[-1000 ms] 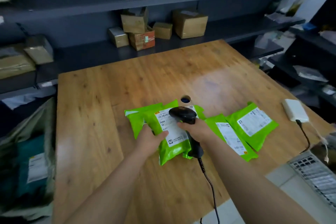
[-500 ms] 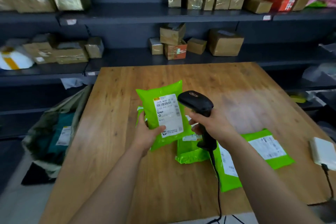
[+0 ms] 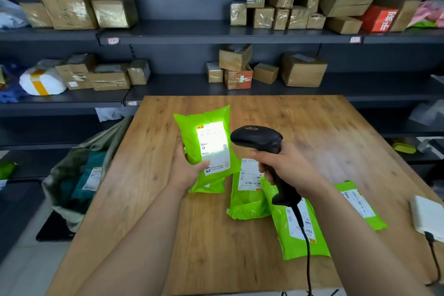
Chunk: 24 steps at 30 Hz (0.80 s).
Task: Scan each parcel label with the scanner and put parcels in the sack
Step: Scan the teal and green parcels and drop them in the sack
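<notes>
My left hand (image 3: 186,170) grips a bright green parcel (image 3: 192,132) by its lower left edge and holds it upright above the wooden table (image 3: 312,122). Its white label (image 3: 212,144) is lit by a bright glare. My right hand (image 3: 286,166) grips the handle of the black corded scanner (image 3: 258,138), whose head points left at that label. Several more green parcels lie flat on the table: one (image 3: 247,202) under my hands, one (image 3: 298,235) under the scanner cable, one (image 3: 360,204) at the right. The open sack (image 3: 79,175) stands on the floor left of the table, with parcels inside.
A white box (image 3: 427,218) with a cable sits at the table's right edge. Dark shelves behind and on both sides carry cardboard boxes (image 3: 302,69) and wrapped packages. The sack's mouth is close against the table's left edge.
My left hand has lifted the green parcel off the pile and stood it up. The scanner has risen beside it, and its light now falls on the label. My view has tilted up.
</notes>
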Each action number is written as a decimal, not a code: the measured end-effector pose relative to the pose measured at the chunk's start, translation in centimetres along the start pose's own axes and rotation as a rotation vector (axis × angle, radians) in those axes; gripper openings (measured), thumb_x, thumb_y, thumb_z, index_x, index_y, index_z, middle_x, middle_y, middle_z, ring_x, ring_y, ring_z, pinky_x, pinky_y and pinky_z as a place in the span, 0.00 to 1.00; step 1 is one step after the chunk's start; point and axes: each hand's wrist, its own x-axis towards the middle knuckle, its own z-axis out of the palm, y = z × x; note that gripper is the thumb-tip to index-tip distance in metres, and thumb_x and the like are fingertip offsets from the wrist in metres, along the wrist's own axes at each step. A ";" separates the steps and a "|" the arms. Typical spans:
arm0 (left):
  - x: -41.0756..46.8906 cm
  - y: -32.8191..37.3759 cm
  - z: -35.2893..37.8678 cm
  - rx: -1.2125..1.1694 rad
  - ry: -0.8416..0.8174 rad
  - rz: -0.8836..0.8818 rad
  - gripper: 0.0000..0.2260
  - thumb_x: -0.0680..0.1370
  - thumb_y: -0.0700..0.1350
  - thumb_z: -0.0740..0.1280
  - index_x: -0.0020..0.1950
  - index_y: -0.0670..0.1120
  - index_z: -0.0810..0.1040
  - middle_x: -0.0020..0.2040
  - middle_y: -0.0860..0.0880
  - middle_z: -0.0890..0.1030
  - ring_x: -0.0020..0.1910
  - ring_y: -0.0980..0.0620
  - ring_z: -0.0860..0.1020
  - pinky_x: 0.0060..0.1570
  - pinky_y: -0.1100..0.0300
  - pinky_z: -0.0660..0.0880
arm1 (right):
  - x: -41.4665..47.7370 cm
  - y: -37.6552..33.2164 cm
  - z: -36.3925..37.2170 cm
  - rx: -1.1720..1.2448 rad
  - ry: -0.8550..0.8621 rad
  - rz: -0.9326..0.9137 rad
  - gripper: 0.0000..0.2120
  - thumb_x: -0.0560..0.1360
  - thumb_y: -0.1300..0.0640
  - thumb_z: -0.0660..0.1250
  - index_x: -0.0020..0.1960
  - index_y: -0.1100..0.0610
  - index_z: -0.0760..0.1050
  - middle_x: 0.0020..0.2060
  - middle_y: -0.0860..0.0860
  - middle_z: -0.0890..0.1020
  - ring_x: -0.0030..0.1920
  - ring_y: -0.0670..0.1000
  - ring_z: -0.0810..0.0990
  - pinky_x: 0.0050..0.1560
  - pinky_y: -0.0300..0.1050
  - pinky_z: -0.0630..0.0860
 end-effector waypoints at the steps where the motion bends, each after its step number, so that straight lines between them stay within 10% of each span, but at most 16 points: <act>1: 0.0 0.0 0.0 -0.003 0.001 -0.001 0.39 0.63 0.40 0.77 0.70 0.55 0.65 0.59 0.51 0.81 0.55 0.49 0.82 0.52 0.42 0.79 | -0.1 -0.2 -0.1 0.003 -0.005 -0.004 0.19 0.67 0.44 0.72 0.36 0.61 0.77 0.33 0.64 0.78 0.29 0.56 0.74 0.35 0.49 0.71; 17: -0.3 0.4 0.1 -0.048 0.007 -0.004 0.39 0.69 0.30 0.74 0.74 0.51 0.61 0.59 0.50 0.81 0.53 0.51 0.82 0.53 0.45 0.80 | -1.0 -0.7 -0.4 0.054 -0.035 -0.047 0.13 0.75 0.56 0.70 0.35 0.60 0.73 0.27 0.53 0.75 0.24 0.50 0.71 0.29 0.43 0.70; 24: -1.3 1.4 -0.4 -0.083 0.065 -0.054 0.34 0.70 0.33 0.74 0.70 0.46 0.61 0.59 0.47 0.78 0.54 0.49 0.80 0.51 0.48 0.79 | 0.1 -0.7 0.3 0.193 0.007 -0.089 0.05 0.76 0.56 0.69 0.43 0.57 0.80 0.40 0.57 0.82 0.30 0.53 0.77 0.34 0.47 0.73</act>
